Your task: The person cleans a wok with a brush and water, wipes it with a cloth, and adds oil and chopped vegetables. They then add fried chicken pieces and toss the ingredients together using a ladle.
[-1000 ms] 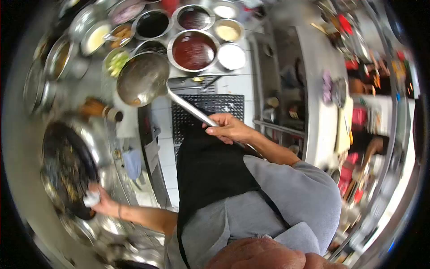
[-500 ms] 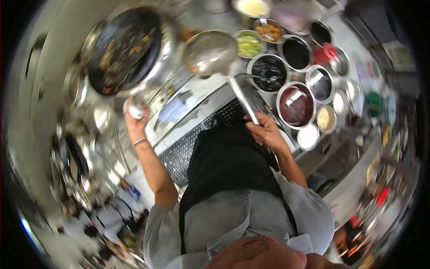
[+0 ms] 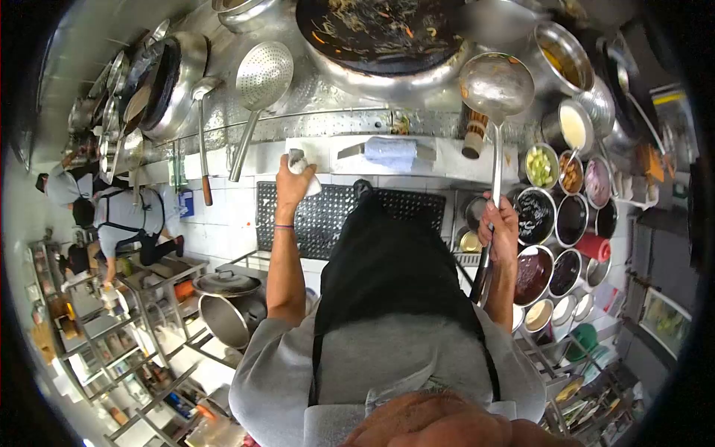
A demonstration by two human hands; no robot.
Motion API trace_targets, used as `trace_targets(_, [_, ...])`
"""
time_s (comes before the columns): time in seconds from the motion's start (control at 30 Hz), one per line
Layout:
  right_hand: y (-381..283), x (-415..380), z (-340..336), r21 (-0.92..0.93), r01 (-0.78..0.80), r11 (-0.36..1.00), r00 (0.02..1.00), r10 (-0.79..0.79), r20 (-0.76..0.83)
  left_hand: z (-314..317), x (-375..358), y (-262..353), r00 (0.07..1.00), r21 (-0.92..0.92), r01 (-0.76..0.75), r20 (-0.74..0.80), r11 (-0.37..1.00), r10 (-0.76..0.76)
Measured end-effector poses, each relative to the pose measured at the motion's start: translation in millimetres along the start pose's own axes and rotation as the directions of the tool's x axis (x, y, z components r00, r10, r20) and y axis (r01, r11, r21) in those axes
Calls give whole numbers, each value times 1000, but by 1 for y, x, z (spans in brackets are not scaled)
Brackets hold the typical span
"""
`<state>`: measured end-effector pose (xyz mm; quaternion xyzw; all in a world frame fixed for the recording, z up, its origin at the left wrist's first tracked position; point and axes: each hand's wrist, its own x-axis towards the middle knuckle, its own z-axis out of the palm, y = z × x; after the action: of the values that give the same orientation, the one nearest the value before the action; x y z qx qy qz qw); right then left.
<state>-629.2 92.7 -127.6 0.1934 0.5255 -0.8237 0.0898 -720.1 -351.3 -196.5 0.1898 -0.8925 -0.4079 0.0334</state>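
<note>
Right hand [image 3: 501, 223]: grip curled round the handle of a steel ladle [image 3: 497, 89].
Ladle: bowl at twelve o'clock from that hand.
Left hand [image 3: 293, 185]: grip pinching a bunched white cloth [image 3: 314, 186], roughly nine o'clock from the right hand.
Wok [image 3: 383, 65]: ten o'clock from the ladle's bowl.

- Food [image 3: 357, 26] lies in the wok [image 3: 380, 67]
- Skimmer [image 3: 265, 76] lies left of it
- Ladle [image 3: 497, 86] is in right grip [image 3: 501, 228], left of bowls [image 3: 551, 279]
- Mat [image 3: 421, 212] on floor [image 3: 223, 165]
</note>
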Motion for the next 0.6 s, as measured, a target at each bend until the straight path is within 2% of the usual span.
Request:
trace_targets(0.03, [-6, 8, 12, -8, 15, 1000, 1000, -14, 16, -2, 0, 9, 1000, 21, 6, 20, 1000, -6])
trace_targets(0.07, [-13, 16, 26, -6, 56, 998, 998, -55, 44, -3, 5, 11, 996, -87, 55, 75, 995, -48])
trace_targets(0.17, [-31, 46, 68, -37, 139, 990, 990, -138, 43, 19, 38, -27, 969, -189, -245, -63, 951, 237])
trace_targets(0.2, [-39, 56, 83, -61, 164, 985, 986, -162, 35, 23, 48, -32, 951, -74, -308, -62, 949, 304])
trace_targets(0.23, [-48, 67, 97, -80, 186, 979, 983, -184, 27, 20, 57, -31, 954, -127, -295, 13, 947, 299])
trace_targets(0.3, [-65, 90, 122, -212, 262, 941, 963, -270, -9, 24, 59, -33, 929, 42, -359, 112, 932, 353])
trace_targets(0.37, [-82, 118, 134, -333, 282, 900, 949, -312, -38, 27, 61, -35, 942, 70, -329, 95, 942, 322])
trace_targets(0.43, [-112, 141, 149, -488, 361, 795, 905, -424, -21, 10, 58, -18, 957, -49, -283, 47, 958, 285])
trace_targets(0.47, [-131, 139, 173, -386, 409, 827, 906, -417, 67, 11, 58, -19, 943, -48, -333, -8, 942, 333])
trace_targets(0.5, [-154, 132, 201, -274, 438, 856, 899, -414, 144, 13, 60, -19, 953, -78, -296, 40, 952, 300])
trace_targets(0.57, [-171, 123, 254, -33, 527, 849, 843, -518, 145, 12, 64, -18, 965, -44, -184, 179, 982, 189])
trace_targets(0.6, [-169, 116, 269, 0, 525, 851, 834, -515, 198, 10, 62, -19, 964, -26, -187, 187, 982, 189])
